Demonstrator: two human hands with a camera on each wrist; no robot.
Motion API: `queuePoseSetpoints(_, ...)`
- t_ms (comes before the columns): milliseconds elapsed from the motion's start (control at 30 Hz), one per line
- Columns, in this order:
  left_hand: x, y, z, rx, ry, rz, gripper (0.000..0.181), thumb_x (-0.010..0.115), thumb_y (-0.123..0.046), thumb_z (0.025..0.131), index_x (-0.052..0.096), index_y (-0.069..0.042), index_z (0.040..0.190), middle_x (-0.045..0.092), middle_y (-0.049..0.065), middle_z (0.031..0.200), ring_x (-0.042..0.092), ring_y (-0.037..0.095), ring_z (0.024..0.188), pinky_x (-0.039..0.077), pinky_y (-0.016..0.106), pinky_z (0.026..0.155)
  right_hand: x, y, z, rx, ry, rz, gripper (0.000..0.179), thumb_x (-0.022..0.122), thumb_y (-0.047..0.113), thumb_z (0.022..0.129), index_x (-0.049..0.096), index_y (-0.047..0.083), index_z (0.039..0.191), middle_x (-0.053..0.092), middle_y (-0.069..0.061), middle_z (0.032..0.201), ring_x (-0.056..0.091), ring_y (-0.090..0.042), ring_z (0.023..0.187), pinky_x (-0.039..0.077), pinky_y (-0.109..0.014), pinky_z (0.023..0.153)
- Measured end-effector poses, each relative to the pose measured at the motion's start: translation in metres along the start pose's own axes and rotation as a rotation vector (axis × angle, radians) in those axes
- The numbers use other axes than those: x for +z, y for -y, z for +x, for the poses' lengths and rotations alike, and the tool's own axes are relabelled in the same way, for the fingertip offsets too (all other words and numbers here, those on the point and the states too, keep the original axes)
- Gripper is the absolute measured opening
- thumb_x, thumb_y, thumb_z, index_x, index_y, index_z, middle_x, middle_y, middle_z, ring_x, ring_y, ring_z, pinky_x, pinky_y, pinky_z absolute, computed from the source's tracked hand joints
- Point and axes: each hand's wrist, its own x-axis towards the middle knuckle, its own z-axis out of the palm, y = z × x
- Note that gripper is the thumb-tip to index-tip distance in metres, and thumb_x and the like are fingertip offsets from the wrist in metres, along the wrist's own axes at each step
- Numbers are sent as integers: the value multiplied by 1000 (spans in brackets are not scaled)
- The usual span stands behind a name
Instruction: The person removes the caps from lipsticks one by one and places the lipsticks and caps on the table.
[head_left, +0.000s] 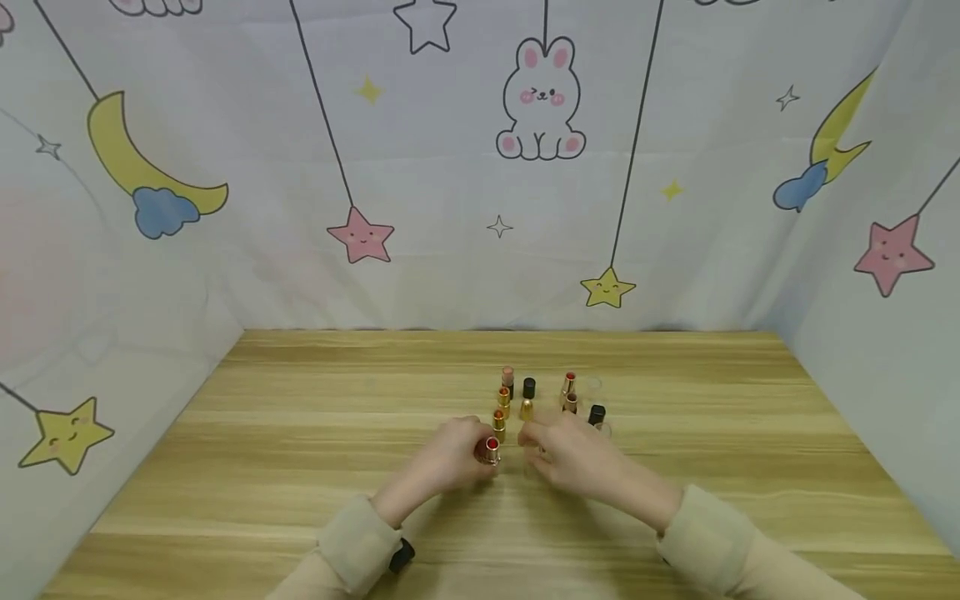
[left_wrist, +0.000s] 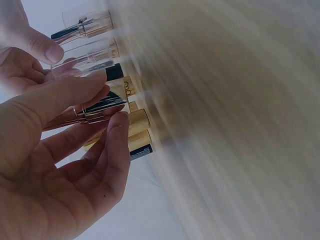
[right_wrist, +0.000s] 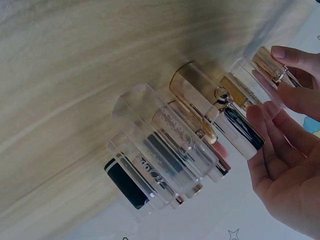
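My left hand [head_left: 457, 454] grips an uncapped lipstick [head_left: 492, 451] with a red bullet and a shiny rose-gold base. It holds it upright, low over the table. To the right, fingertips of my right hand [head_left: 577, 454] pinch a clear cap [right_wrist: 245, 82], seen best in the right wrist view. Behind the left hand stand two gold lipsticks [head_left: 498, 427] with red tips and a pinkish lipstick [head_left: 507, 379] on a black base. A gold cap [head_left: 527, 409] and a black cap [head_left: 529, 387] are beside them.
Beyond the right hand stand two more uncapped lipsticks [head_left: 569, 383], a second black cap [head_left: 597, 414] and clear caps [head_left: 604, 430]. All are on a wood-grain table [head_left: 300, 417]. A printed curtain [head_left: 450, 167] borders its back and sides. A dark object [head_left: 402, 556] shows at the left sleeve.
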Motion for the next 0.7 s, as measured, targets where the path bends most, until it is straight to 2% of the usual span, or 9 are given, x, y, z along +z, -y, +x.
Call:
queuePoseSetpoints(200,2,-3,4,-8,17,14,18,80,-12,71,62,-11,75,55,-2,71,46,9,64,39,22,57,6,1,-1,-13,15,-60,16,74,14,79,69,11,93,69,1,90,65,-16,83,53,-33,78)
queuePoseSetpoints(400,4,-3,6,-25,50,22,18,80,-14,71,65,-11,81,57,-2,74,48,8,65,41,21,58,9,2,-2,-24,-5,-113,16,74,14,78,70,11,94,69,2,90,66,-16,83,54,-34,79)
queuePoseSetpoints(700,6,-2,8,-12,45,34,20,81,-13,70,65,-10,80,56,-2,73,47,9,64,39,21,57,9,2,-2,-19,-12,-138,18,73,14,78,70,10,96,69,1,91,65,-15,81,54,-33,76)
